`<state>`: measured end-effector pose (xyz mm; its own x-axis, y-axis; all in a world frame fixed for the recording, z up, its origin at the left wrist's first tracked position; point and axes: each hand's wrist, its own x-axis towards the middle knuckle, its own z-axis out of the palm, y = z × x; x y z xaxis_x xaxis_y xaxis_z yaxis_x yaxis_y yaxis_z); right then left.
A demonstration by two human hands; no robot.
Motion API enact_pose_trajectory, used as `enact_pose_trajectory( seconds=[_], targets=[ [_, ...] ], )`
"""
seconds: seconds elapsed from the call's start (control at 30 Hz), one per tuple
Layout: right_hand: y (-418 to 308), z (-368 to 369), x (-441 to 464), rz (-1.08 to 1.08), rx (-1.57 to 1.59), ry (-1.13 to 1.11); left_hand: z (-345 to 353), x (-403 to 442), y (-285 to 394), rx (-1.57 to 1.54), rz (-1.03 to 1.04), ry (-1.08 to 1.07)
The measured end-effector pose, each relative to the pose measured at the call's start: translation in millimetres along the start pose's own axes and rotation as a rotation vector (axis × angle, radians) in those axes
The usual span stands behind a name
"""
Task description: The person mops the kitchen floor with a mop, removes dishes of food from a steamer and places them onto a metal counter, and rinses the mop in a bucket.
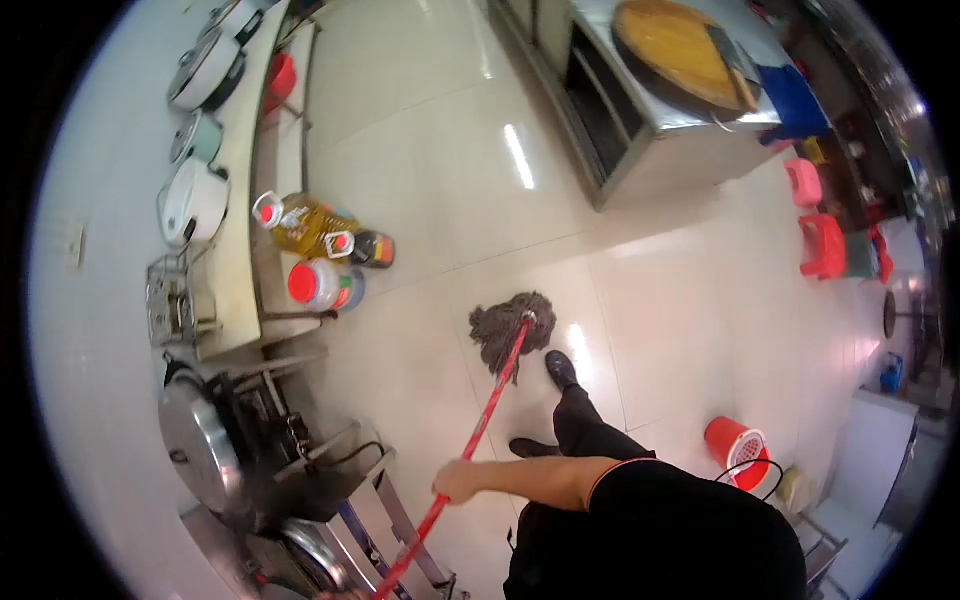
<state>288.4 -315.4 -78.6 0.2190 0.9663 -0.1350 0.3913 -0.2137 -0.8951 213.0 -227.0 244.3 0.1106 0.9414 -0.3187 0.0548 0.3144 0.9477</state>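
1. Right hand [457, 482]: fingers wrapped round the long red mop pole [484, 424]
2. Left hand [345, 595] barely shows; cannot tell its fingers' state
3. Grey string mop head [512, 328] touches glossy pale floor tiles [420, 345]

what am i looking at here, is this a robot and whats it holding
No robot here: this is a person working with bare hands. The single picture comes from a camera worn on their head, looking down, so their own arm and shoes show.

One hand grips the red handle of a mop, its grey strands on the tiled floor. The other hand is mostly cut off at the bottom edge.

Also on the floor: an orange-red bucket, and two bottles and a jar beside a shelf.
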Motion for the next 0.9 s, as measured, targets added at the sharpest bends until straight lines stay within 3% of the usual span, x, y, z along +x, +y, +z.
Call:
enact_pose_trajectory(
  seconds=[0.1, 0.17, 0.23, 0.3, 0.33, 0.37, 0.43, 0.47, 0.5, 0.53, 0.57, 0.63, 0.77, 0.83, 0.9],
  targets=[
    [58.1, -84.9, -44.9, 0.177, -0.031, 0.255, 99.9, -4.6, -35.1, 0.031, 0.097, -0.467],
    [103.0, -125.8, -91.5, 0.277, -0.028, 0.364, 149.7, -3.7, -74.7, 0.017, 0.081, -0.544],
    [148.0, -155.9, -148.3, 0.409, -0.051, 0.427, 184.9, -10.8, -120.2, 0.109, 0.002, -0.827],
    [211.1, -167.2, -209.2, 0.504, -0.17, 0.553, 232.4, -54.4, -170.4, 0.157, -0.199, -0.791],
    [233.9, -180.2, -249.8, 0.525, -0.239, 0.637, 245.4, -54.2, -215.4, 0.374, 0.307, -1.047],
    [255.2, -188.6, -291.0, 0.535, -0.318, 0.769, 261.5, -85.2, -240.3, 0.384, 0.263, -1.212],
    [308.0, -196.9, -367.5, 0.764, -0.334, 0.91, 293.3, -147.0, -289.7, 0.408, 0.158, -1.54],
    [339.3, -186.8, -406.2, 0.738, -0.341, 1.194, 302.3, -174.1, -324.4, 0.279, -0.332, -1.415],
    [351.8, -191.9, -446.8, 0.901, -0.317, 1.102, 323.6, -217.7, -326.9, 0.454, -0.222, -1.508],
    [326.6, -212.5, -469.7, 1.055, -0.294, 1.006, 333.1, -252.6, -344.5, 0.435, -0.367, -1.473],
    [290.8, -236.3, -489.9, 1.204, -0.269, 0.9, 345.4, -276.1, -359.5, 0.417, -0.319, -1.576],
    [277.2, -242.8, -512.8, 1.312, -0.203, 0.788, 352.3, -295.7, -373.2, 0.402, -0.276, -1.669],
    [281.1, -217.3, -500.1, 1.3, -0.082, 0.762, 330.2, -274.5, -380.6, 0.404, -0.284, -1.671],
    [277.7, -199.7, -470.6, 1.27, -0.077, 0.782, 306.6, -237.7, -378.2, 0.38, -0.285, -1.481],
    [274.5, -185.0, -436.2, 1.129, -0.069, 0.767, 290.3, -201.6, -343.0, 0.403, -0.335, -1.429]
  ],
)
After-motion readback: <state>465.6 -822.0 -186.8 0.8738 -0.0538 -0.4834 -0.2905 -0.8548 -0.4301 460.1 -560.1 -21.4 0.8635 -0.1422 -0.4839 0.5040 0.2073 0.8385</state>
